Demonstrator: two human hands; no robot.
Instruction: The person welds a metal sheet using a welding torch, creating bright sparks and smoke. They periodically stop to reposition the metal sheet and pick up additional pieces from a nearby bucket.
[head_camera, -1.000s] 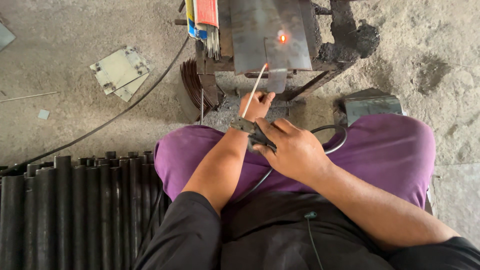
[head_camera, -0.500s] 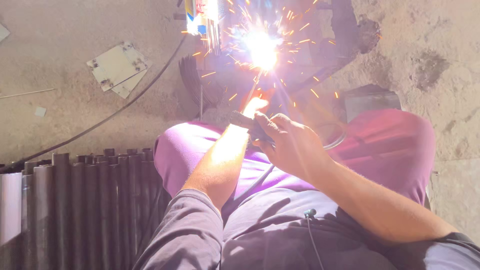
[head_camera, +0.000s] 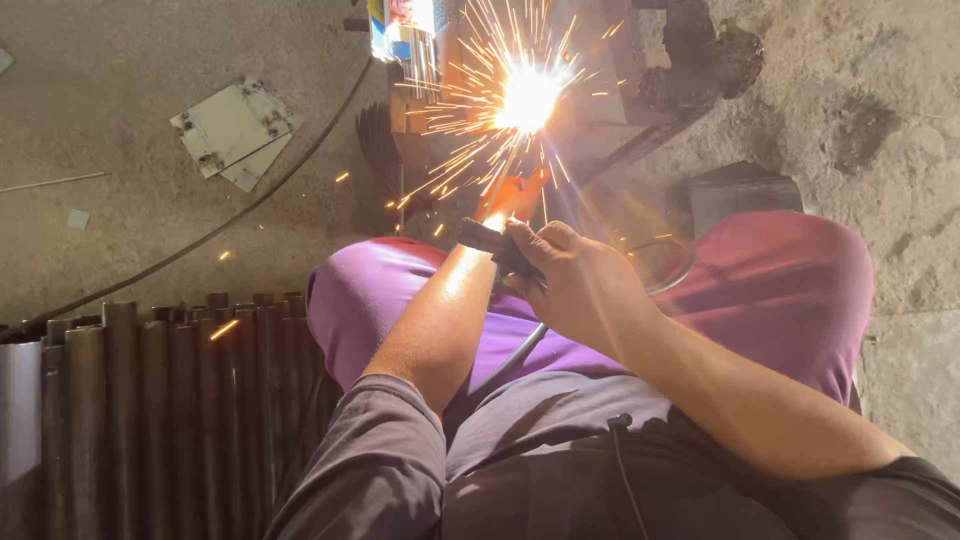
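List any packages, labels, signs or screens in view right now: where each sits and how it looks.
Printed packet: top edge of view, left of the spark burst, upright flat shape in blue, yellow and red.
No signs or screens show; glare hides anything else near the sparks.

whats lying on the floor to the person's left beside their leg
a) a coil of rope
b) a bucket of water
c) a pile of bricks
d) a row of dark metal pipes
d: a row of dark metal pipes lies side by side on the floor left of the purple-clad leg, while the right hand holds the electrode holder toward the bright arc and sparks.
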